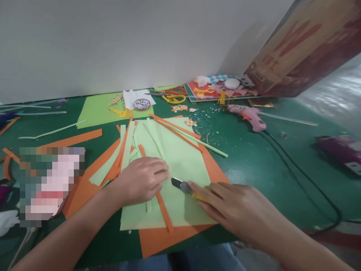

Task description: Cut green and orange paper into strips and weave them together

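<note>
My right hand [225, 199] is closed around a box cutter [182, 185] with a yellow handle. Its dark blade points left, close to my left fingertips, over a light green paper sheet [188, 210]. My left hand [145, 178] is closed, fingertips pinched at the end of a narrow light green paper strip [155, 137]. Beneath that hand an orange paper strip [164, 212] runs across the sheet; the palm hides part of it. Orange paper [169, 241] sticks out from below the green sheet. More orange and green strips [180, 131] lie across its far end.
A pink glue gun [248, 114] with a black cord rests at the right. Scissors [175, 98], a round patterned piece [141, 104] and woven paper scraps [179, 108] lie at the back. A blurred phone-like object [56, 184] is at left. A large bag [304, 49] leans at back right.
</note>
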The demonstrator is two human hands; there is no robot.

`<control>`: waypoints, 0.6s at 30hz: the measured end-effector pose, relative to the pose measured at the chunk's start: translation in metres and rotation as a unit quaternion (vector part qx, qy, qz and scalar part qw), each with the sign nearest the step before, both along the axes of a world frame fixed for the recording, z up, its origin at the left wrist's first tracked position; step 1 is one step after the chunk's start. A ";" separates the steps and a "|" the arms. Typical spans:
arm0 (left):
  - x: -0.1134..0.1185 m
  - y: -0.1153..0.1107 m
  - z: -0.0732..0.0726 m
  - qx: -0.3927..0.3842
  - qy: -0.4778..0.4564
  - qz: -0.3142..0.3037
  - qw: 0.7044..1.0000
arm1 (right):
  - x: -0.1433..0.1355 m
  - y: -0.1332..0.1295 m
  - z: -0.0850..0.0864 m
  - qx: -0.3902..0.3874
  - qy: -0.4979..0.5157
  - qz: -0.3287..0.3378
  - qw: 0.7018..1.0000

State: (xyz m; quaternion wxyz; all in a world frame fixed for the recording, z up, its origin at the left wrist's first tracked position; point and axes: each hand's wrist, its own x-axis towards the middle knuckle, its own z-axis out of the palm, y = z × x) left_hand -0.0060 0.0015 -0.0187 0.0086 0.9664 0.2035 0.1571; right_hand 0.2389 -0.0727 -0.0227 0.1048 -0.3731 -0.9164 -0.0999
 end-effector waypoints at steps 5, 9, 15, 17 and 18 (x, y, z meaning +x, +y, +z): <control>0.000 0.000 -0.001 0.002 -0.001 0.000 1.000 | 0.002 -0.002 -0.003 0.003 0.004 -0.007 1.000; 0.000 -0.001 -0.001 0.001 0.000 0.000 1.000 | 0.000 -0.001 -0.004 0.015 -0.004 -0.010 1.000; 0.000 -0.001 -0.001 -0.009 0.014 0.001 1.000 | -0.002 0.005 -0.003 0.030 -0.018 -0.014 0.999; 0.000 -0.001 -0.001 -0.007 0.010 0.000 1.000 | -0.002 0.008 -0.004 0.029 -0.015 -0.017 0.999; 0.000 -0.002 -0.001 -0.007 0.009 0.000 1.000 | -0.002 0.009 -0.005 0.026 -0.014 -0.017 0.999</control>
